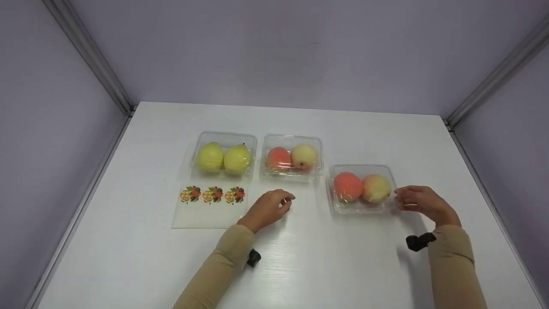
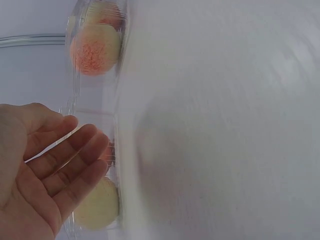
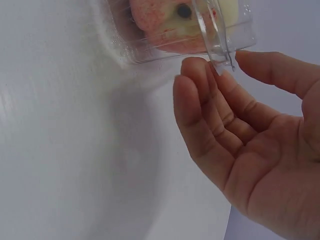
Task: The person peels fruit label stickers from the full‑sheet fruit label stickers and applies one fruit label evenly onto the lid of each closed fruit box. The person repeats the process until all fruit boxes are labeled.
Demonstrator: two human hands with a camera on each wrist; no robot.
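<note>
Three clear plastic boxes stand on the white table (image 1: 141, 266). The left box (image 1: 224, 155) holds two yellow fruits, the middle box (image 1: 292, 157) a red and a pale one. The right box (image 1: 362, 188) holds a red-orange fruit and a yellow-red fruit. My right hand (image 1: 399, 200) hovers at this box's right edge, fingers relaxed. In the right wrist view its fingertips (image 3: 196, 67) lie by the box's rim corner (image 3: 221, 52), thumb apart. My left hand (image 1: 286, 201) hangs loosely curled in front of the middle box and holds nothing. Its fingers (image 2: 75, 155) are spread near a clear box wall (image 2: 95, 115).
A clear sheet (image 1: 209, 207) with three fruit stickers lies flat in front of the left box, just left of my left hand. Grey-violet walls with metal corner posts enclose the table on the left, back and right.
</note>
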